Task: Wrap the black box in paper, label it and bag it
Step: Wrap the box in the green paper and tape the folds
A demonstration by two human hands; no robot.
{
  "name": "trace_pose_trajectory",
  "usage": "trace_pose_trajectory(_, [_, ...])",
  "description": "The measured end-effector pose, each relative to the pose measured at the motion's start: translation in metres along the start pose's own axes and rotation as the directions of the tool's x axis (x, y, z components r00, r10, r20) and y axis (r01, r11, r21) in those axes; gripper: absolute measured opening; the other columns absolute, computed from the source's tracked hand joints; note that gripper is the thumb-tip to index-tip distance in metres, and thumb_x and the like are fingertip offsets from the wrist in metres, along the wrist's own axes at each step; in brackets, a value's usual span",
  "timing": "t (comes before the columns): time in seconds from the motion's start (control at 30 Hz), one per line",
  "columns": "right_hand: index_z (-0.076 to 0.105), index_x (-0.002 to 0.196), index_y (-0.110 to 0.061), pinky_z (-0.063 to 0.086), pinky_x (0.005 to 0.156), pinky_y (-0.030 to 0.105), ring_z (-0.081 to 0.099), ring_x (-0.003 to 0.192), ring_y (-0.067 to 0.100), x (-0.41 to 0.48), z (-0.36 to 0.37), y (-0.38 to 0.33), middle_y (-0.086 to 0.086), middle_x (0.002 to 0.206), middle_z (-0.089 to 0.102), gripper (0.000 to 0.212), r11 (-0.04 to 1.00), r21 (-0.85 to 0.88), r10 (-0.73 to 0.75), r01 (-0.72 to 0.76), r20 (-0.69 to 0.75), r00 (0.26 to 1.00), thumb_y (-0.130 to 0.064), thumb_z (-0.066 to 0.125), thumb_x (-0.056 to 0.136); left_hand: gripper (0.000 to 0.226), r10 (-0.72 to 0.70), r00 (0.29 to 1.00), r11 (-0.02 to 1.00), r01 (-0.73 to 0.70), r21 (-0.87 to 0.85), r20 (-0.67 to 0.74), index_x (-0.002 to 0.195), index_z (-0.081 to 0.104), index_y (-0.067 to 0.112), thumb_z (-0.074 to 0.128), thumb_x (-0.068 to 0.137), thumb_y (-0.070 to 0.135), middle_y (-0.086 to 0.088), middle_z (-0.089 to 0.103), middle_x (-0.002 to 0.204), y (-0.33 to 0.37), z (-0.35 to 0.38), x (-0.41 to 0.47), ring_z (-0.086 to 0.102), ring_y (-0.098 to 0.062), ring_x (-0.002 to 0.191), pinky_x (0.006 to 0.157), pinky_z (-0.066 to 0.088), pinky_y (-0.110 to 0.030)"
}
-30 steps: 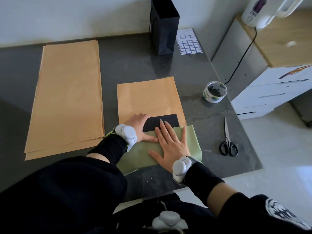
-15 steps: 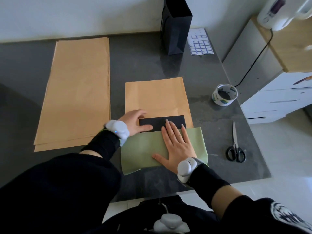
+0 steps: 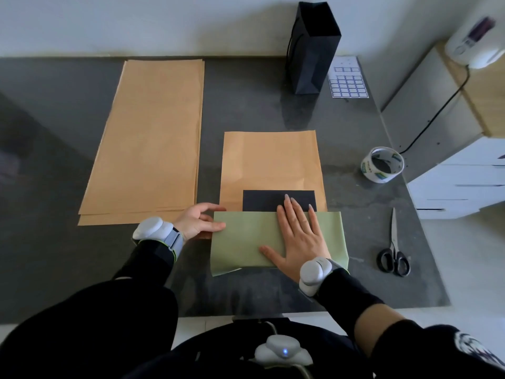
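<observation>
The black box [image 3: 262, 199] lies on a brown paper sheet [image 3: 270, 160]. The sheet's near part is folded over the box, showing its green underside [image 3: 246, 242], so only a far strip of the box shows. My right hand [image 3: 297, 236] lies flat on the green flap over the box, fingertips reaching onto the black surface. My left hand [image 3: 195, 221] is at the flap's left edge, thumb on the green corner, fingers loosely curled above the brown paper. A black paper bag [image 3: 311, 50] stands at the back with a sheet of labels [image 3: 348, 80] beside it.
A stack of large brown sheets [image 3: 150, 138] lies on the left of the dark table. To the right are a tape roll [image 3: 382, 164] and scissors [image 3: 393, 247]. A white drawer unit [image 3: 464, 181] stands past the table's right edge.
My left hand has slid off the black box to the left edge of the green flap. The right hand has stayed flat on the flap.
</observation>
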State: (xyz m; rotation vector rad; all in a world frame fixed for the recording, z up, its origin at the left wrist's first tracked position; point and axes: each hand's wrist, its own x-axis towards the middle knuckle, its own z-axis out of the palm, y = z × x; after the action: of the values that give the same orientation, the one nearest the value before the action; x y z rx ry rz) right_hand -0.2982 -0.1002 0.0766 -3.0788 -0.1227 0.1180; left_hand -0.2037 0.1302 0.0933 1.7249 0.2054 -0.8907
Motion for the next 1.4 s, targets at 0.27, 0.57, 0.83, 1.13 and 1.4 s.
trace_pose_trajectory(0.27, [0.035, 0.142, -0.002, 0.015, 0.111, 0.048, 0.021, 0.143, 0.025, -0.001, 0.000, -0.001, 0.015, 0.153, 0.024, 0.091, 1.000, 0.001, -0.001, 0.001, 0.007, 1.000, -0.070, 0.010, 0.087, 0.037, 0.027, 0.998, 0.991, -0.019, 0.133, -0.064, 0.114, 0.061, 0.012, 0.072, 0.079, 0.005, -0.007, 0.062, 0.078, -0.002, 0.003, -0.001, 0.061, -0.020, 0.077, 0.075, 0.050, -0.025])
trace_pose_trajectory(0.57, [0.040, 0.138, 0.001, 0.015, 0.112, 0.047, 0.027, 0.140, 0.027, -0.001, -0.001, 0.000, 0.018, 0.150, 0.030, 0.081, 1.000, 0.013, -0.014, 0.014, -0.018, 1.000, -0.062, 0.021, 0.090, 0.046, 0.787, 0.614, 0.427, -0.473, 0.771, -0.059, 0.126, 0.055, 0.009, 0.031, 0.091, 0.026, -0.008, 0.054, 0.133, 0.033, 0.097, -0.011, 0.048, -0.026, 0.124, 0.103, 0.037, -0.040])
trace_pose_trajectory(0.83, [0.043, 0.138, -0.002, 0.016, 0.112, 0.046, 0.024, 0.142, 0.024, 0.000, -0.002, 0.000, 0.015, 0.151, 0.030, 0.080, 0.998, 0.058, 0.005, -0.003, -0.034, 0.999, -0.062, 0.030, 0.086, 0.070, 0.659, 0.750, 0.175, -0.229, 0.958, 0.059, 0.141, 0.041, 0.018, 0.010, 0.093, 0.057, -0.002, 0.042, 0.146, 0.005, 0.100, 0.035, 0.033, -0.019, 0.139, 0.112, 0.002, -0.051])
trace_pose_trajectory(1.13, [0.037, 0.140, 0.000, 0.016, 0.111, 0.049, 0.026, 0.141, 0.026, -0.001, 0.001, 0.000, 0.016, 0.152, 0.026, 0.091, 0.997, 0.043, 0.063, -0.062, -0.004, 0.998, -0.069, 0.032, 0.082, 0.059, 0.762, 0.647, 0.138, -0.209, 0.968, 0.031, 0.132, 0.048, 0.015, 0.032, 0.090, 0.053, -0.005, 0.058, 0.117, 0.001, 0.098, 0.039, 0.055, -0.024, 0.114, 0.108, 0.017, -0.054])
trace_pose_trajectory(1.4, [0.045, 0.138, -0.009, 0.018, 0.109, 0.046, 0.034, 0.138, 0.021, 0.013, -0.003, 0.012, 0.007, 0.150, 0.034, 0.094, 0.996, 0.081, 0.025, -0.023, -0.020, 0.999, -0.078, 0.031, 0.075, 0.051, 0.801, 0.599, 0.161, -0.243, 0.956, 0.017, 0.124, 0.050, 0.014, 0.036, 0.088, 0.048, -0.006, 0.060, 0.113, 0.000, 0.098, 0.048, 0.053, -0.024, 0.110, 0.108, 0.017, -0.052])
